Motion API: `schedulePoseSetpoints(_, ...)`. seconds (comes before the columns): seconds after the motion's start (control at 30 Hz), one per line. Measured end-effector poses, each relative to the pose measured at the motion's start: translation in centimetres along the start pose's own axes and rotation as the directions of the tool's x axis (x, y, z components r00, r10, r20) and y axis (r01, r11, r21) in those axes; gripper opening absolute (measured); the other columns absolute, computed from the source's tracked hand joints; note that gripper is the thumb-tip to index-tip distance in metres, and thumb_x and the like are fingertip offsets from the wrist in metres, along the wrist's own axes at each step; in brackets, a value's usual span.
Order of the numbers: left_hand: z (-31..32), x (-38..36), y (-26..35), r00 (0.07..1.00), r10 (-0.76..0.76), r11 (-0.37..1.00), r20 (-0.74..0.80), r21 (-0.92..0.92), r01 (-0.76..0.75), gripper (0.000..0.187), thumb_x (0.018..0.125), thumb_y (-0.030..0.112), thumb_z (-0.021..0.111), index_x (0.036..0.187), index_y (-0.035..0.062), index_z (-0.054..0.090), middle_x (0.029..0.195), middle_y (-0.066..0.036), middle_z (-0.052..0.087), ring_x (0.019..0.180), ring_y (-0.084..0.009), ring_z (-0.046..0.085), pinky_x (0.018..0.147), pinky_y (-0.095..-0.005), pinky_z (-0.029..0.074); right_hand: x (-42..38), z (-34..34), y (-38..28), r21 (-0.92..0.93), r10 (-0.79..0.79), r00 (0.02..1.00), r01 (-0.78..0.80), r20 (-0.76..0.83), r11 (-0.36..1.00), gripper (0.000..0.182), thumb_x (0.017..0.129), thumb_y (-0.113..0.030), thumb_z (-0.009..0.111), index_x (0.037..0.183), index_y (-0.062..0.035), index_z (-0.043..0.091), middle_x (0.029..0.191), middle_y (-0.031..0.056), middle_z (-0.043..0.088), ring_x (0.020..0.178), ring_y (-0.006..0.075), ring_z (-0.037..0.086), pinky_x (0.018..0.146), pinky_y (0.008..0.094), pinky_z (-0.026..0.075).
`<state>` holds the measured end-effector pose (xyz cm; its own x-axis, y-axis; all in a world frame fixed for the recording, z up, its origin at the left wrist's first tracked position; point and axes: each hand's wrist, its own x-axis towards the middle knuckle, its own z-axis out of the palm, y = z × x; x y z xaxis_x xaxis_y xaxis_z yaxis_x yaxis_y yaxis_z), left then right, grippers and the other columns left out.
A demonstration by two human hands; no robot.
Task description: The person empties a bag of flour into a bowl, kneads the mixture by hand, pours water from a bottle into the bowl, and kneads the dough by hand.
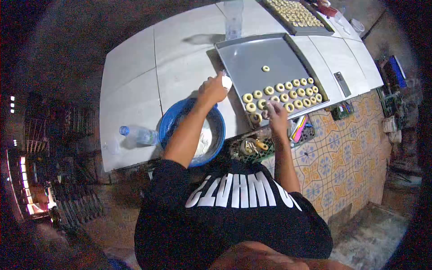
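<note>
The step in hand looks like arranging dough rings (293,94), which lie in rows across the near part of the tray (254,58). The hands are apart: the left hand (213,91) grips a white item (227,83) at the tray's left edge, while the right hand (276,114) is at the near rows, its grip unclear. The next move seems to call for light fingertips that spare neighbouring rings.

One white lump (227,83) in the left grip (213,91); one basin (168,122) under its forearm. Two bottles (233,22), one beyond, one leftward. Two trays (247,58), one farther off, one under the right grip (275,114) with over twenty dough rings (279,87).
</note>
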<state>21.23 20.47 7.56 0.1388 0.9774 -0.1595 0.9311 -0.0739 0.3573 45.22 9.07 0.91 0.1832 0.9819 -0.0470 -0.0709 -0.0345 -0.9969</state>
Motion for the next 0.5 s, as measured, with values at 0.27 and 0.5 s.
schedulePoseSetpoints(0.27, -3.2, -5.9, -1.6, 0.968, 0.202, 0.415, 0.15, -0.908, 0.054, 0.043, 0.08, 0.017, 0.054, 0.12, 0.0026, 0.049, 0.107, -0.007, 0.058, 0.099, -0.0169, 0.055, 0.087, -0.0295, 0.044, -1.7, 8.7, -8.4, -0.334, -0.383, 0.873, 0.473, 0.3, 0.815, 0.082, 0.072, -0.021, 0.078, 0.139, -0.0079, 0.033, 0.134, 0.0185, 0.041, 0.126, 0.0351, 0.04, 0.101, 0.04, 0.039)
schedulePoseSetpoints(0.5, -4.2, -13.8, -3.1, 0.878, 0.478, 0.556, -0.014, -0.769, -0.315, 0.053, 0.089, 0.029, 0.064, 0.131, 0.0032, 0.043, 0.108, -0.009, 0.056, 0.1, -0.0143, 0.052, 0.089, -0.029, 0.042, -4.1, 10.9, -8.7, -0.25, -0.384, 0.822, 0.512, 0.42, 0.822, 0.066, 0.063, -0.029, 0.082, 0.115, -0.0014, 0.052, 0.108, 0.0171, 0.056, 0.105, 0.0346, 0.055, 0.09, 0.0399, 0.044)
